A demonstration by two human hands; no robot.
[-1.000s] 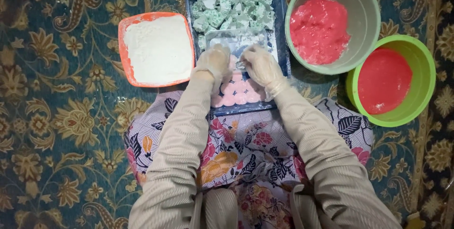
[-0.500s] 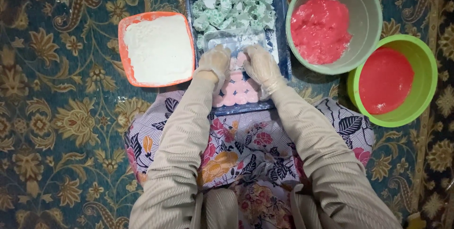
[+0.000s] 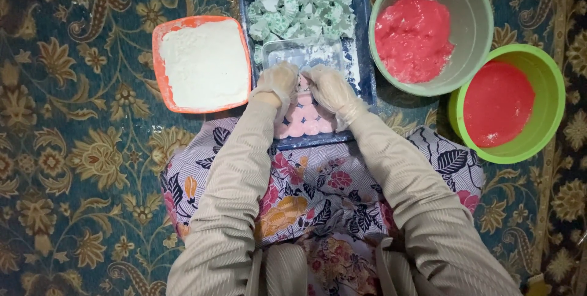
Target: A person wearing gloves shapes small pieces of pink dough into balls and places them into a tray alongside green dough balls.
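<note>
The person sits on a patterned carpet (image 3: 73, 167) with a floral cloth (image 3: 318, 192) over the lap, both beige sleeves reaching forward to a blue tray (image 3: 365, 39) that lies just beyond the knees. The left hand (image 3: 278, 82) and the right hand (image 3: 327, 86), both in thin clear gloves, are held close together over the middle of the tray, knuckles up and fingers curled down towards each other. They seem to press on something small between them, but the fingertips are hidden under the hands, so whether they pinch a piece cannot be told.

Just near of the hands, at the near end of the tray, lie rows of round pink pieces (image 3: 306, 126), touching one another. At the far end of the tray is a heap of pale green pieces (image 3: 302, 8) dusted white. Between the heap and the hands sits a clear plastic container (image 3: 306, 54), its floor floured.

To the left of the tray, just beside it, stands an orange square dish (image 3: 160, 76) filled with white flour (image 3: 205, 63). To the right stands a grey-green bowl (image 3: 471, 21) of thick pink dough (image 3: 413, 36), and right of that, nearer, a bright green bowl (image 3: 550, 76) holding smooth red batter (image 3: 498, 103)
</note>
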